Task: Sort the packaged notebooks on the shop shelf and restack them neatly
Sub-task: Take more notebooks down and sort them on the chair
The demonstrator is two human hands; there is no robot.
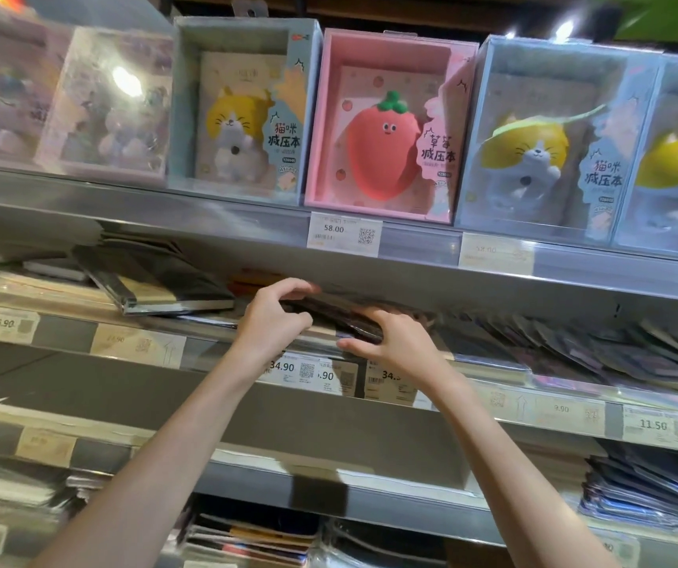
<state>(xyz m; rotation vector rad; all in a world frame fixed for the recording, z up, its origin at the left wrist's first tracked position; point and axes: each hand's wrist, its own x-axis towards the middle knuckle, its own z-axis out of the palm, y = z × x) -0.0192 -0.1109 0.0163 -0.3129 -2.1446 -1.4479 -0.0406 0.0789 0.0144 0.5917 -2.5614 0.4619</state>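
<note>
1. Both forearms reaching up to the middle shelf; left hand curled round the near-left end of a dark packaged notebook, right hand clasping its right end, thumb underneath.
2. Notebook lying low in the shelf mouth, between the hands, atop other wrapped stock.
3. Slippery wrap: likely to slide from a loose grip and drop past the shelf lip.
4. Skewed black notebook left of the left hand: overhanging, liable to be knocked off.
5. Fanned pile right of the right hand: prone to spill if nudged.
</note>
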